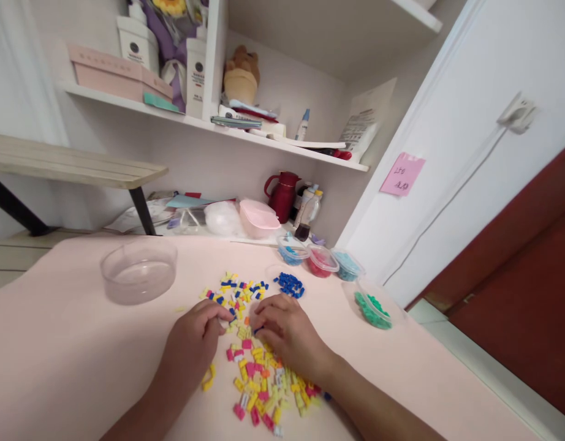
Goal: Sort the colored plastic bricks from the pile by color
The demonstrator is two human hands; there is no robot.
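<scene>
Small plastic building bricks in yellow, pink, blue, white and orange lie in a loose pile (264,386) in front of me, with a looser scatter (239,291) behind it. My left hand (197,331) is at the pile's left edge, thumb and forefinger pinched together. A blue brick (232,314) shows right at its fingertips; whether they grip it is unclear. Over the pile's right side, my right hand (289,327) has its fingers curled and closed, with a dark blue brick (257,331) partly visible between the tips. Beyond that hand sits a heap of blue bricks (289,284).
A clear round bowl (139,272) stands at the left. Tubs with blue (291,252), red (322,262), light blue (347,266) and green pieces (373,311) line the table's right back. Behind are a pink container (259,219), a red jug (283,197) and a shelf (291,144).
</scene>
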